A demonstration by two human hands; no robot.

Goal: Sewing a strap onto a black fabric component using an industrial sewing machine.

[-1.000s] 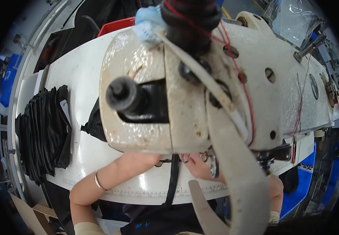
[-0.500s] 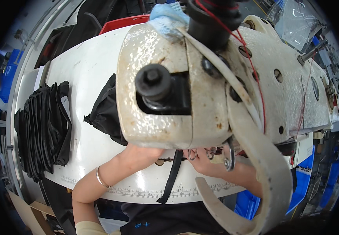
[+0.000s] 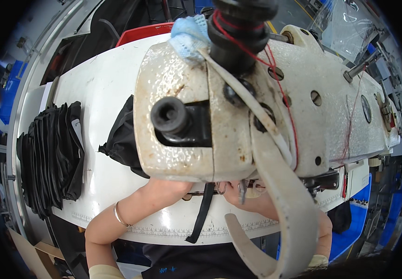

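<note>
A cream industrial sewing machine (image 3: 177,162) fills the middle of the view and blocks sight of its needle area. My left hand (image 3: 173,189) reaches under the left side of the machine head, beside a bunched piece of black fabric (image 3: 124,135); its fingers are hidden. To the right of the needle area, my right hand (image 3: 247,199) lies low behind the metal thread guides, its fingers mostly covered. Between the two hands a narrow black strip (image 3: 202,214) hangs toward the table's front edge. What either hand grips, if anything, does not show.
A stack of folded black fabric pieces (image 3: 52,158) lies on the white table (image 3: 103,74) at the left. In front curves a pale lever (image 3: 298,218). Red thread (image 3: 287,109) runs down the machine. A blue bin (image 3: 352,232) stands at the right.
The view has shifted, so the machine head appears lower and slightly left. More of my right forearm shows beside the pale lever. Both hands stay in nearly the same place, as does the black strip.
</note>
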